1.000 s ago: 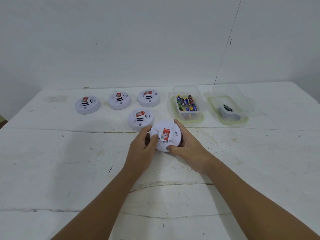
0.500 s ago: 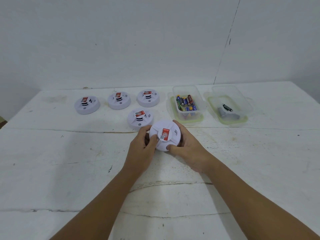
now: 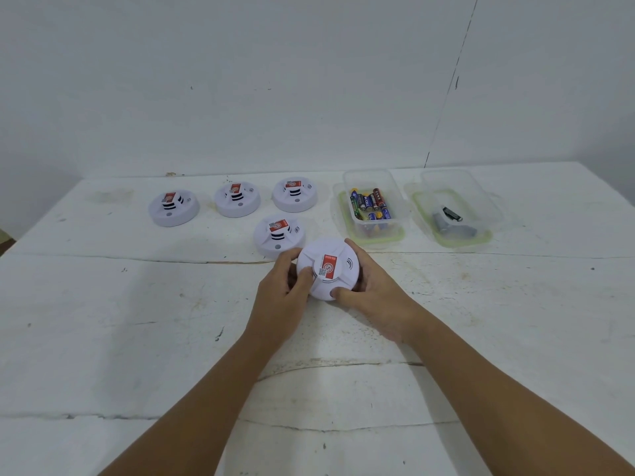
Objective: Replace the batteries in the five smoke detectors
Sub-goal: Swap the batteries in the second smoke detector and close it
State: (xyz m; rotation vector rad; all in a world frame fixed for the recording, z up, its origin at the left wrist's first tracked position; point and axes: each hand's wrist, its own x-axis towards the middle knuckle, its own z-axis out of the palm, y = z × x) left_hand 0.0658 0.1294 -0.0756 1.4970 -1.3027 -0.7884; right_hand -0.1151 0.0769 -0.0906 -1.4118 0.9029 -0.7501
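Round white plastic smoke detector (image 3: 328, 269), red label with QR patch on top, near-centre on white table (image 3: 103, 321), gripped by left hand (image 3: 287, 293) and right hand (image 3: 374, 292), fingers curled round its rim.

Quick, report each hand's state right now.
Left hand: grip curled round the smoke detector, thumb on its top.
Right hand: grip curled round the same detector's right side.

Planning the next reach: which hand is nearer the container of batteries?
Right. The right hand grips the held smoke detector on the side just below the container of batteries; the left hand grips the detector's far side, further away.
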